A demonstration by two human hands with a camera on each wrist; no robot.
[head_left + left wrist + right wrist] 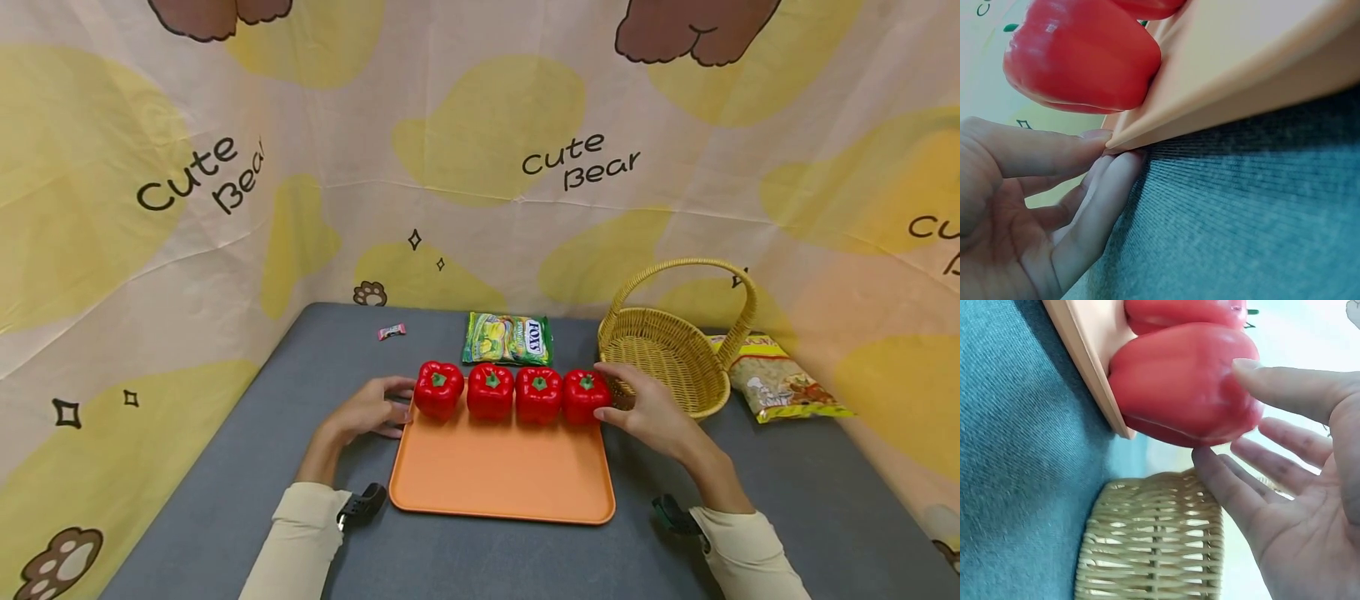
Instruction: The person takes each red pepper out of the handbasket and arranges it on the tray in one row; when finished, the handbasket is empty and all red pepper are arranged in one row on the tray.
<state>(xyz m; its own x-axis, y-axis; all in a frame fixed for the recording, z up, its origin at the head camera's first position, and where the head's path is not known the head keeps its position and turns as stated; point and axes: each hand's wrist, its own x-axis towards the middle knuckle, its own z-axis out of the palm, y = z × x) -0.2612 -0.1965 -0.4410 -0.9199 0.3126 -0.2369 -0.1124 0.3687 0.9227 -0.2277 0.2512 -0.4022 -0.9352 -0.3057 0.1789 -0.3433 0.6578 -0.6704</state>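
Observation:
Several red bell peppers (491, 393) with green stems stand in a row along the far side of an orange tray (501, 475). My left hand (372, 408) pinches the tray's left edge, thumb above and fingers below, beside the leftmost bell pepper (1082, 59). At the other end, my right hand (651, 410) holds the rightmost bell pepper (1185, 384) by its right side. The thumb lies against one side of it and fingertips touch the other. That pepper sits at the tray's rim; the far fingertips are partly hidden behind it.
A yellow wicker basket (611, 333) with a tall handle stands close behind my right hand. Right of it lies a yellow-edged snack bag (783, 379). A green FOX'S candy bag (507, 339) and a small pink wrapped candy (392, 332) lie beyond the tray. A printed cloth hangs behind the grey table.

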